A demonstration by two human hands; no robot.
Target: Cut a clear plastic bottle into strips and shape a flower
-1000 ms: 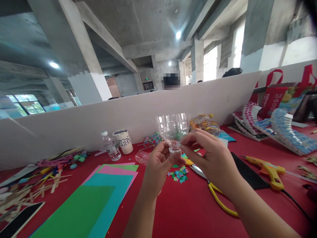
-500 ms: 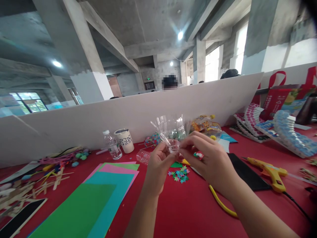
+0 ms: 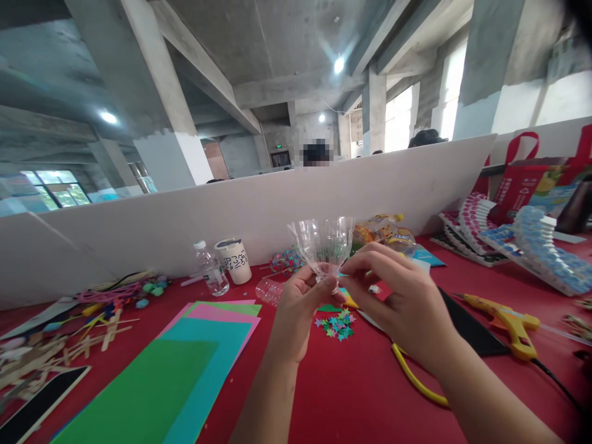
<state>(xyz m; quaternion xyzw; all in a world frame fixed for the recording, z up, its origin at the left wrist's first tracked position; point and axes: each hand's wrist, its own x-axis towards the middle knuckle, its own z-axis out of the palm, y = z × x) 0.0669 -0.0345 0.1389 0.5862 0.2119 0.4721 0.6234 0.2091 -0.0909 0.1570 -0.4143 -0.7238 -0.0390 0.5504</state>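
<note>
A cut clear plastic bottle top (image 3: 322,240) is held up over the red table, its wide cut side upward and its narrow neck downward. My left hand (image 3: 303,302) grips it around the neck, thumb in front. My right hand (image 3: 398,290) is closed at its right side, thumb and forefinger together at the lower wall; its other fingers are bent. Whether the right fingertips pinch the plastic or only touch it is hard to see. Below the hands lies a small pile of coloured paper stars (image 3: 340,325). Scissors with a yellow handle (image 3: 416,379) lie partly hidden under my right hand.
Coloured sheets (image 3: 139,382) lie left on the red table (image 3: 342,394). A water bottle (image 3: 211,271) and a cup (image 3: 234,262) stand behind them. Craft sticks (image 3: 41,351) are at far left. A yellow glue gun (image 3: 509,317) with a cord lies right. A white partition (image 3: 139,240) runs behind.
The bottle top has turned more upright, and its cut strips show more clearly. My right fingers have shifted slightly along its side. The left hand keeps its hold.
</note>
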